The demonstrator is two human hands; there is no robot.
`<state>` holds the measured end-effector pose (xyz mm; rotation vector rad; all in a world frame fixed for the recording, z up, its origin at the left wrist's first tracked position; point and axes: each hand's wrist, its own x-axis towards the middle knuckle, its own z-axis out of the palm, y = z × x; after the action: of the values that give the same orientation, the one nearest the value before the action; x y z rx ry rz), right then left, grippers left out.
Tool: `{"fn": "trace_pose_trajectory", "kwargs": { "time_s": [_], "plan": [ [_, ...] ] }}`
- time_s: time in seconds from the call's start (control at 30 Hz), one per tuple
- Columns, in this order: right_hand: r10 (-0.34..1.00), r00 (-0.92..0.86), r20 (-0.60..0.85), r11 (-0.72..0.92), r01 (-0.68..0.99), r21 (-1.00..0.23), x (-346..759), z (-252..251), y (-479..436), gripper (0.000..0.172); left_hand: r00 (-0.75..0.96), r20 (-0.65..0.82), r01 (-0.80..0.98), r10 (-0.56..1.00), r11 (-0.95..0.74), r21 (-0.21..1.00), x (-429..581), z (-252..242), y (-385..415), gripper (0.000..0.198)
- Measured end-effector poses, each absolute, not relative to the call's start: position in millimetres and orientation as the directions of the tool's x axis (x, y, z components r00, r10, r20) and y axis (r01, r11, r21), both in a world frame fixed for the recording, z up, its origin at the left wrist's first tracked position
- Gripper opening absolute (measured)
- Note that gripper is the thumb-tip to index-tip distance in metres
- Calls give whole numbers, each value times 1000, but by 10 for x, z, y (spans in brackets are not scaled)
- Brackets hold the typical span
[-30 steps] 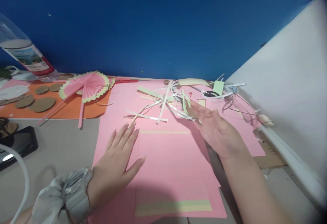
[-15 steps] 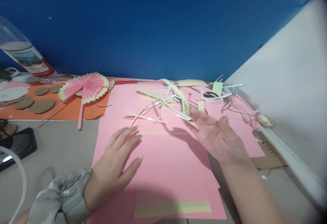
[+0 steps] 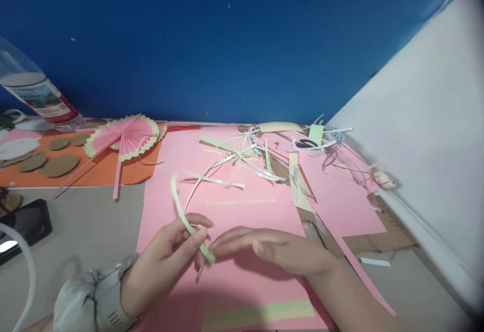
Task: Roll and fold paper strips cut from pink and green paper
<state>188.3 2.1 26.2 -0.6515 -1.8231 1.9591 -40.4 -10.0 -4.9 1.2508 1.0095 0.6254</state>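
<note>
My left hand pinches a thin pale green paper strip between thumb and fingers; the strip rises up and to the left. My right hand lies just right of it, fingers stretched out, fingertips touching the strip's lower end. Both hands hover over a large pink paper sheet with a yellow-green band near its front edge. A grey watch sits on my left wrist.
A heap of white and green paper strips lies at the back. A pink pleated fan rests on orange paper beside brown card discs. A plastic bottle, a black phone, a blue wall and a white board at right.
My right hand picked a green strip from the heap and drew back toward me. My left hand lifted off the pink sheet and closed on the strip.
</note>
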Motion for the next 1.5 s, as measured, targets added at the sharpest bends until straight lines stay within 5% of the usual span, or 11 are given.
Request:
{"fn": "trace_pose_trajectory", "kwargs": {
  "time_s": [0.23, 0.57, 0.8, 0.93, 1.13, 1.33, 1.5],
  "plan": [
    [744, -588, -319, -217, 239, -947, 1668, 212, -119, 34, 428, -202, 121, 881, 165, 979, -385, -54, -133, 21],
    [728, -617, -299, -77, 360, -930, 1605, 180, -173, 15, 455, -137, 280, 880, 4, 960, -390, -128, -184, 16],
    [850, -489, -198, -32, 327, -945, 1661, 161, -167, 21, 430, -59, 215, 901, -39, 976, -420, -122, -199, 14],
    [908, -419, 24, 263, 524, -810, 1712, 117, -152, 23, 558, 98, 246, 824, -277, 929, -451, -113, -245, 22],
    [742, -607, 285, 658, 578, -483, 1641, 33, -171, 21, 782, 212, 239, 587, -595, 767, -393, -77, -246, 6],
    [605, -719, 341, 783, 460, -418, 1617, -14, -174, 22, 805, 193, 242, 561, -608, 756, -366, -44, -261, 7],
    [620, -697, 360, 772, 461, -437, 1604, -29, -181, 18, 749, 212, 240, 628, -555, 797, -353, -36, -273, 5]
  ]
}}
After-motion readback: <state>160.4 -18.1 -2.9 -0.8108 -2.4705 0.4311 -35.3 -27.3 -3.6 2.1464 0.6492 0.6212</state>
